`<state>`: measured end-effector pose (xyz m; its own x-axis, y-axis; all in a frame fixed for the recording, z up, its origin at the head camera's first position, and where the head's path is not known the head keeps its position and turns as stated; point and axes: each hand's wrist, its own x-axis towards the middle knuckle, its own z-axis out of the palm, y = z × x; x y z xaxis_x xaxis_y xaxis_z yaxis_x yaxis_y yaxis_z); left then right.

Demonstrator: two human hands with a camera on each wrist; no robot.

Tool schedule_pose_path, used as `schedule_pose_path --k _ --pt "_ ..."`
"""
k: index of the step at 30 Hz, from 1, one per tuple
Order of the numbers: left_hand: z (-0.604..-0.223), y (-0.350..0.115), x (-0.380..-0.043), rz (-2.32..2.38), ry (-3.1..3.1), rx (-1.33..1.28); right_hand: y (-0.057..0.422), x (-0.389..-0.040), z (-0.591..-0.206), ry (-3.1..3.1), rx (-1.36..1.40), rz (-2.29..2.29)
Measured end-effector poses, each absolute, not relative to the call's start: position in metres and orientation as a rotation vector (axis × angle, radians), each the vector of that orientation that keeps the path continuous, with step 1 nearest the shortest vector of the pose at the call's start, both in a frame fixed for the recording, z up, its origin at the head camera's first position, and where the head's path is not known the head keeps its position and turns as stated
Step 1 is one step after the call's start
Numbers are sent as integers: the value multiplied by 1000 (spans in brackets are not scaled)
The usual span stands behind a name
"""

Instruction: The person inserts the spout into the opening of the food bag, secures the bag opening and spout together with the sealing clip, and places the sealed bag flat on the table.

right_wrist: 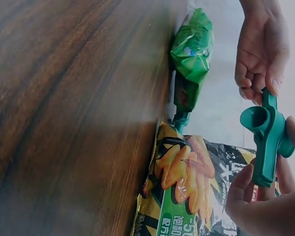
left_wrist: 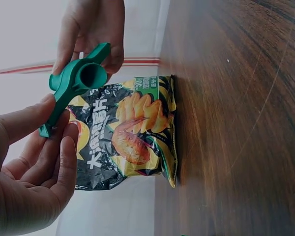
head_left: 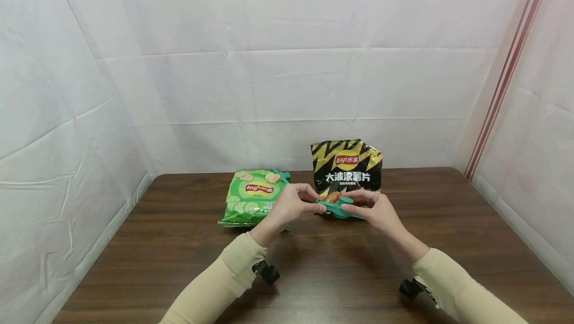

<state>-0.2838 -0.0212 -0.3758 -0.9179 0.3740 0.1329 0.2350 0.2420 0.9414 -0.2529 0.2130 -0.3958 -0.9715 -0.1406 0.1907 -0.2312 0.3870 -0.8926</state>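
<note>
Saw white sheeting (head_left: 287,84) rising behind and along both sides, with a reddish stripe (head_left: 513,65) down its right part. Found a dark brown wooden table (head_left: 179,269) below. Noted cream sleeves (head_left: 211,284) reaching in from the near side. Spotted a black-and-yellow Lay's bag (head_left: 347,162) upright near the table's back edge, printed front toward the person. Logged a green Lay's bag (head_left: 246,197) on the table to its left, front in view, slightly apart from it.

Observed the left hand (head_left: 291,207) nearly closed, with one end of a teal clip (right_wrist: 269,147) pinched between thumb and fingers. Observed the right hand (head_left: 378,209) likewise drawn in, thumb and fingers gripping the same clip about its round middle and other end. Placed that clip up off the table, between the two hands, in front of the black-and-yellow bag. Marked a black device (head_left: 269,271) at each wrist. Last, picked out a small teal piece (head_left: 284,176) at the green bag's far right corner.
</note>
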Motion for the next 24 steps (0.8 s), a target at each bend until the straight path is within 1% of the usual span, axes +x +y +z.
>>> schedule_pose_path --k 11,17,24 --pt "-374 -28 -285 1702 2359 702 215 -251 -393 -2527 357 1664" --pt "-374 -30 -287 1664 2382 706 216 -251 -392 -2517 352 1679" --pt "-371 -29 -280 1665 2449 687 216 -250 -393 -2556 322 1648"
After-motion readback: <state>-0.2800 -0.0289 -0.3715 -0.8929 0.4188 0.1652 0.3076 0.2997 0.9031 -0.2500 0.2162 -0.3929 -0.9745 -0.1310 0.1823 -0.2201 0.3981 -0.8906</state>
